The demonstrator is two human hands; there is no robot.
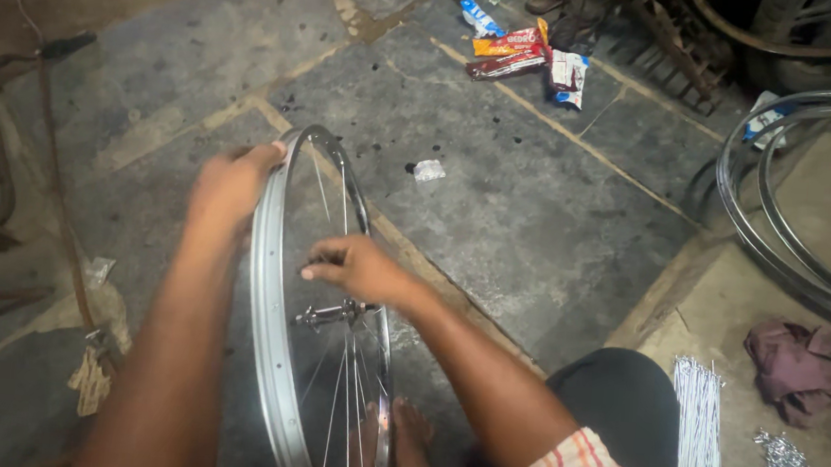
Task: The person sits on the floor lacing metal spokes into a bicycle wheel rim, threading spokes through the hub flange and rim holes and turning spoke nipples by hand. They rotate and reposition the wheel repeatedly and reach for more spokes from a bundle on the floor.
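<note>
A silver bicycle wheel rim (266,301) stands upright on the stone floor in front of me, with thin spokes (344,394) running to a metal hub (330,313) in its middle. My left hand (232,184) grips the top of the rim from the left side. Inside the wheel, my right hand (360,267) sits just above the hub with its fingers pinched on a spoke. My bare foot (408,438) rests on the floor behind the wheel's lower part.
A bundle of loose spokes (699,429) and a pile of small metal nipples (785,464) lie at the right beside a crumpled maroon rag (798,363). Bare rims (779,191) lean at the far right. Snack wrappers (521,51) litter the floor ahead.
</note>
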